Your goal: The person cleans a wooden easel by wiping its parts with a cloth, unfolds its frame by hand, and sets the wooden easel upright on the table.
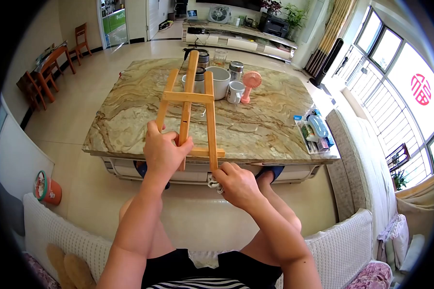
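Observation:
A small wooden easel is held up in front of me, above the near edge of the marble-patterned table. My left hand is closed around its left and middle bars, low on the frame. At the foot of the right leg is my right hand, its fingers closed on a crumpled whitish cloth that touches or lies close to the wood. The right fingertips are partly hidden, as is part of the cloth.
On the table stand a white pot, a white mug, a pink handheld fan and a metal jar. Packaged items lie at its right end. A red bin stands on the left floor.

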Demonstrator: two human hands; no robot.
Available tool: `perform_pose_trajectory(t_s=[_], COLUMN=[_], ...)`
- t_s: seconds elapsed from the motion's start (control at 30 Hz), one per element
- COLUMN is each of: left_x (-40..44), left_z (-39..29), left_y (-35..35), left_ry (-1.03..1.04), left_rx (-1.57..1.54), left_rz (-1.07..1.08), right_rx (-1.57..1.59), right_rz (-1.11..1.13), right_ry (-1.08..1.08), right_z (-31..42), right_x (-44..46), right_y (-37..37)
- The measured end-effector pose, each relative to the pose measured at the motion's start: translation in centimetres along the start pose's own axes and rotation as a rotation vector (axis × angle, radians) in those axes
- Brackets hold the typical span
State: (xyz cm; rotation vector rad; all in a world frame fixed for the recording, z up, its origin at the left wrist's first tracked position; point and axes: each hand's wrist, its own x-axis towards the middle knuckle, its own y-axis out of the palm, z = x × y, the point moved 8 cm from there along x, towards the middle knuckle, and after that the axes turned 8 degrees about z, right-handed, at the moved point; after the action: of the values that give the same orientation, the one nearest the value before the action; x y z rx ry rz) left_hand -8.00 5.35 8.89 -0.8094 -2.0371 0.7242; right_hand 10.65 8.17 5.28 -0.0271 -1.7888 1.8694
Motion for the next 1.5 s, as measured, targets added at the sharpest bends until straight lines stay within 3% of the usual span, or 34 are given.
perform_pose_trajectory(t_s=[0.13, 0.27, 0.47, 0.6, 0.67, 0.73, 0.87, 0.9, 0.97, 1.1, 1.17, 1.2, 1.27, 1.5], left_x=[0.0, -0.6, -0.3, -0.2, 0.0, 0.0, -0.4, -0.6, -0.9, -1.1, -0.8, -0.9, -0.9, -0.7], left_z=[-0.1, -1.1, -0.4, -0.2, 0.1, 0.5, 0.4, 0.2, -0.4, -1.2, -0.4, -0.5, 0.0, 0.5], left_y=[0.4, 1.2, 0.8, 0.4, 0.6, 1.3, 2.2, 2.2, 2.5, 2.4, 3.4, 3.5, 3.3, 5.1], left_ry=[-0.023, 0.015, 0.004, 0.009, -0.027, -0.024, -0.027, -0.026, -0.005, 0.104, 0.008, 0.009, -0.037, -0.050], left_rx=[0.015, 0.001, 0.031, 0.027, -0.051, -0.075, -0.133, -0.131, -0.126, -0.164, -0.500, -0.501, -1.107, -1.138], left_rz=[0.040, 0.088, 0.019, 0.011, 0.065, 0.071, 0.124, 0.127, 0.172, 0.174, 0.304, 0.303, 0.158, 0.510], right_rx=[0.102, 0.189, 0.079, 0.317, 0.395, 0.583, 0.695, 0.697, 0.892, 0.728, 0.743, 0.742, 0.814, 0.936], right_rz=[-0.029, -0.219, -0.008, 0.132, 0.141, -0.069, -0.165, -0.166, 0.033, 0.050, -0.006, -0.007, -0.053, -0.058], right_ry=[0.054, 0.152, 0.164, 0.189, 0.235, 0.261, 0.229, 0.232, 0.437, 0.461, 0.493, 0.493, 0.492, 0.493], right_z=[-0.5, -1.3, -0.5, -1.5, -2.6, -3.7, -4.6, -4.4, -4.6, -5.3, -6.0, -6.3, -7.0, -8.5], right_x=[0.9, 2.2, 1.7, 0.3, 0.3, 0.7, 1.3, 1.4, 1.2, 0.7, 0.3, 0.3, 0.1, -0.4], right_y=[-2.2, -5.0, -0.2, 0.2, -0.9, -3.2, -3.4, -3.7, -2.3, -1.7, -2.1, -2.5, -3.4, -3.9])
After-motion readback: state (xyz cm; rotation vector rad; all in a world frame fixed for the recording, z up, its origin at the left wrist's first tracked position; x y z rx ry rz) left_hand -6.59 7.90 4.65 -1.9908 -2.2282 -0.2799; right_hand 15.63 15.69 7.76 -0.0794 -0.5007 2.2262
